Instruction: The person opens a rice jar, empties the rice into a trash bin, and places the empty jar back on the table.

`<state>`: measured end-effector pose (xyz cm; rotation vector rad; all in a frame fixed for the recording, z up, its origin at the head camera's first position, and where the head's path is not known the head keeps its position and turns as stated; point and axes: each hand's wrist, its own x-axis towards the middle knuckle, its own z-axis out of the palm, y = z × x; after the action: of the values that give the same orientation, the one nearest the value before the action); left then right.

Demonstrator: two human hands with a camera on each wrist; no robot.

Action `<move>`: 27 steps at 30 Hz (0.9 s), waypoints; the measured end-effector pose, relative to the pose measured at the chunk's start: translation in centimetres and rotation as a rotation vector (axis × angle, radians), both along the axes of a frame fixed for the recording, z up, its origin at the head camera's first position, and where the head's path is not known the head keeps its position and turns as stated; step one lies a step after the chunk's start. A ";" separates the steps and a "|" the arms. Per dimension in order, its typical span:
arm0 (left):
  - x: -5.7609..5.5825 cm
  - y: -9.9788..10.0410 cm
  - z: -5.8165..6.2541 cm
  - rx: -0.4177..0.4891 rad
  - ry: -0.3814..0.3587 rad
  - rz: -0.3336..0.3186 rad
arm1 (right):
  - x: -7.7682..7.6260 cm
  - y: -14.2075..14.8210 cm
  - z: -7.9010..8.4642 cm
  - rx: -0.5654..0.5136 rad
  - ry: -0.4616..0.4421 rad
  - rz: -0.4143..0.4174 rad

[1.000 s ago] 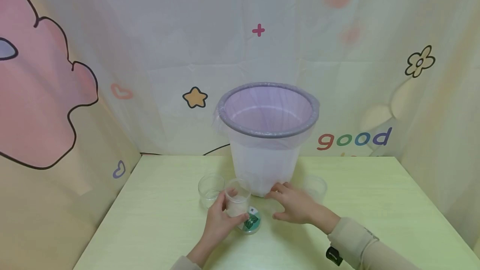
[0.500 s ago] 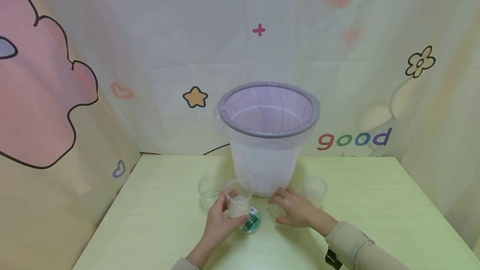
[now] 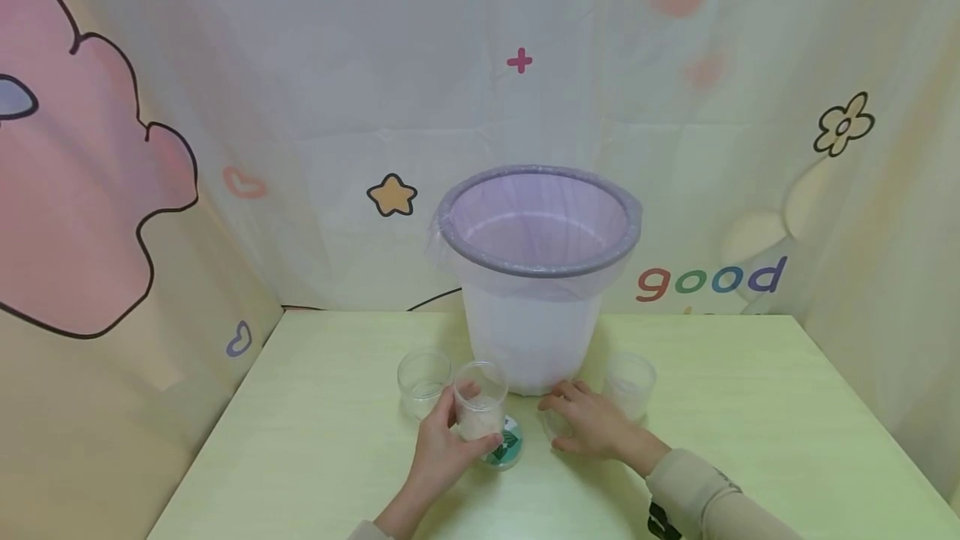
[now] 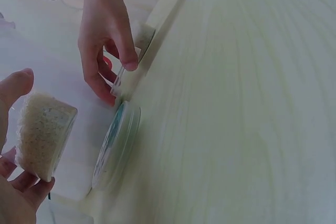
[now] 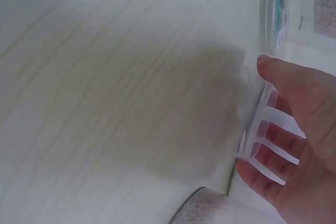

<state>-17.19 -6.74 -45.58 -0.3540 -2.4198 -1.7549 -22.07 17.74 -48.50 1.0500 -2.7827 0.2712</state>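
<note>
A left hand (image 4: 13,182) grips a clear cup (image 4: 44,135) of white grains above a pale table (image 4: 241,108). Beside the cup lies a green-printed lid (image 4: 116,142); beyond the lid, a right hand (image 4: 105,35) holds another clear cup (image 4: 127,74).

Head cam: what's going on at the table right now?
A person's left hand holds a clear cup of rice just above the table, beside a green-printed lid. The right hand grips a small clear cup standing on the table, before a bag-lined bin. Two more clear cups flank it.
</note>
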 end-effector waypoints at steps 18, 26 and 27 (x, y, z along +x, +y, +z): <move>-1.7 -0.4 -3.7 0.007 0.011 -0.009 | -0.2 -0.1 -0.8 0.008 -0.018 -0.029; -1.7 -0.5 -3.8 0.014 0.012 -0.014 | -0.1 -0.3 -1.0 0.003 0.003 -0.016; -1.6 -0.5 -3.8 0.016 0.011 -0.013 | -0.1 -0.3 -1.0 0.003 0.004 -0.015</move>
<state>-18.83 -7.24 -49.40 -0.3780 -2.4002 -1.7717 -22.21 17.41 -49.52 1.0295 -2.7875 0.2626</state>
